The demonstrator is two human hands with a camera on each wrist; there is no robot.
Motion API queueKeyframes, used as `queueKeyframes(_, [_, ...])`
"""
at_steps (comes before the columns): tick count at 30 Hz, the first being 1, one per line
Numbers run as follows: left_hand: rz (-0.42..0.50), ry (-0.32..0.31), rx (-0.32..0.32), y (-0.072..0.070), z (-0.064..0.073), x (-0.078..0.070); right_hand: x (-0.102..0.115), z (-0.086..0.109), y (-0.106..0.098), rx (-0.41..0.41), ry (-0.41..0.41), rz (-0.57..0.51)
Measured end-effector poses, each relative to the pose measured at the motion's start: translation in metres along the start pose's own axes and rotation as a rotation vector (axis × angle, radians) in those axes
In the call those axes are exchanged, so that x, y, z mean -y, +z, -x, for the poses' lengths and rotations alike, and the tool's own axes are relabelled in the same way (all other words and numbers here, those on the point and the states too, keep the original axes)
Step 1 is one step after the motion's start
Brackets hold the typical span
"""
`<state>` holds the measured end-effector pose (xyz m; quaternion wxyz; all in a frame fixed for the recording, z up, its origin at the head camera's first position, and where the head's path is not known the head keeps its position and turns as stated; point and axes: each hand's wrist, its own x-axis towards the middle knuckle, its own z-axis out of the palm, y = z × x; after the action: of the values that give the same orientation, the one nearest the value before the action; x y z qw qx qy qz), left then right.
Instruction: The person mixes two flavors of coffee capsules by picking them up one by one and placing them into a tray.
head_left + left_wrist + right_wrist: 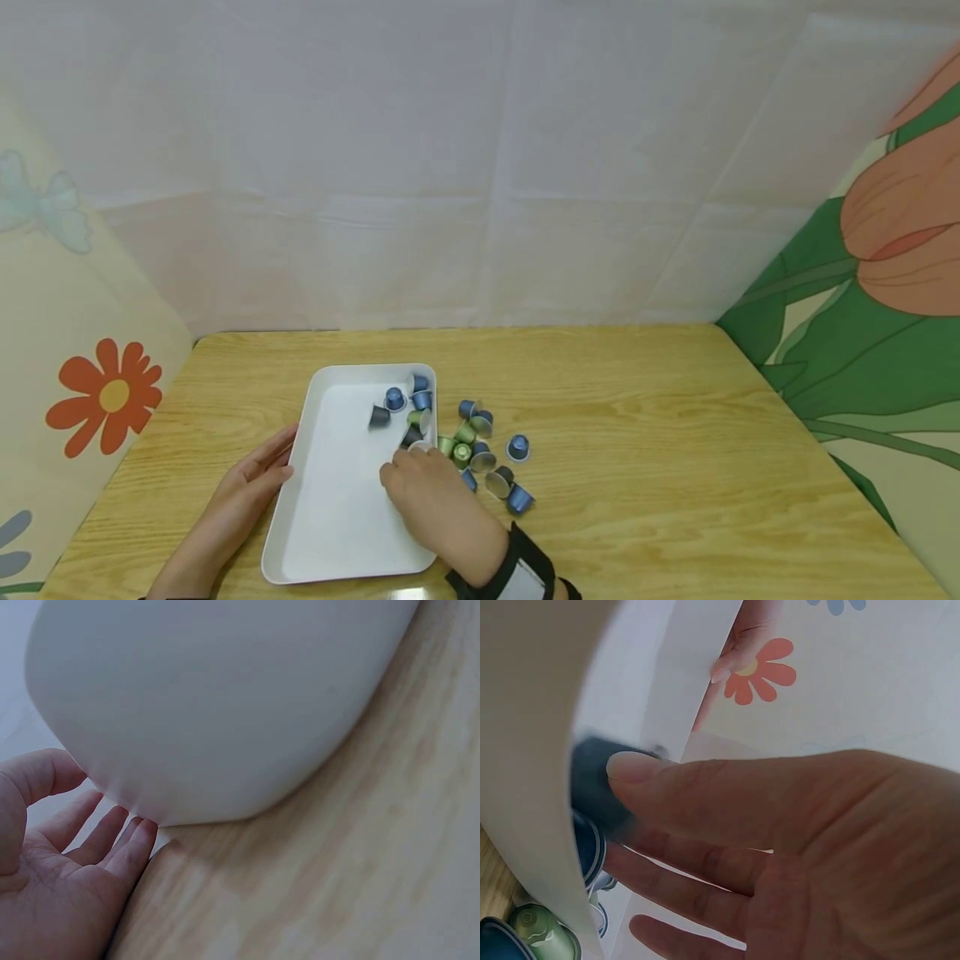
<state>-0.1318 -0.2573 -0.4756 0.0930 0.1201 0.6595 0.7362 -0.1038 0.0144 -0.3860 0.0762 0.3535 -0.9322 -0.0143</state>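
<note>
A white rectangular tray (341, 500) lies on the wooden table, several coffee capsules inside along its right side. My left hand (251, 483) is at its left edge; in the left wrist view the fingertips (146, 829) touch the outer wall and the thumb meets the rim. Inside the tray, by the right wall, my right hand (442, 500) pinches a dark coffee capsule (592, 780), blurred and partly hidden by the thumb and tray wall. Nearby in the tray are a blue capsule (394, 398), a dark grey capsule (379, 417) and a green one (415, 419).
Outside the tray's right wall lies a loose group of blue, green and dark capsules, among them a green capsule (462, 454) and a blue one (519, 500). Another blue capsule (518, 447) stands apart to the right. A white sheet (480, 208) hangs behind the table (675, 467).
</note>
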Motion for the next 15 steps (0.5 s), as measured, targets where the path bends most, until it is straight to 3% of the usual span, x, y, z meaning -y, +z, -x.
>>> queueKeyframes(8, [0.004,0.010,0.001,-0.0001,0.0011,-0.0003,-0.0021,-0.0019,-0.0033,0.091,0.029,-0.058])
queueKeyframes(15, [0.003,0.005,0.004,0.0004,0.0007,-0.0007,-0.0042,0.0012,-0.0065,0.064,0.038,-0.075])
